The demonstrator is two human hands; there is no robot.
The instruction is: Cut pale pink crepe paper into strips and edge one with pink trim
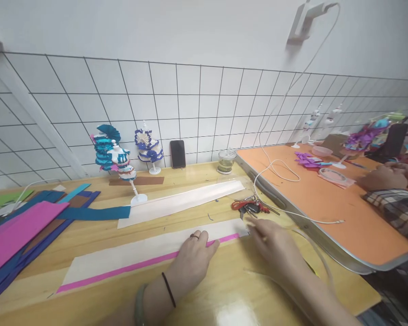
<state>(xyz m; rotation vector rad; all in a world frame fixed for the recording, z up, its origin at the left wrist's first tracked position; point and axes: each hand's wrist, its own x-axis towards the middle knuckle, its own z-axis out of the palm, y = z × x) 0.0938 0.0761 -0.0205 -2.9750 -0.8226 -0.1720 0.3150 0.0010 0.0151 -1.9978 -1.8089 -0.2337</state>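
A long white paper strip point(132, 256) lies slantwise on the wooden table, with a narrow pink strip point(139, 264) along its near edge. My left hand point(194, 256) rests on both near their right half, fingers laid on the white paper and thumb out over the pink. At the right end of the strips is my right hand point(272, 240), slightly blurred, its fingers drawn together; what they hold, if anything, I cannot make out. Farther back lies a second white strip point(187, 201), apart from the first.
Crepe-like coloured paper point(23, 231) is piled at left. Decorated dress-form figures point(122, 158) stand behind, beside a phone point(177, 154). Keys point(253, 207), a clear jar point(226, 161) and a white cable point(295, 217) lie rightward. A person's hands point(382, 176) are over the orange table point(326, 208).
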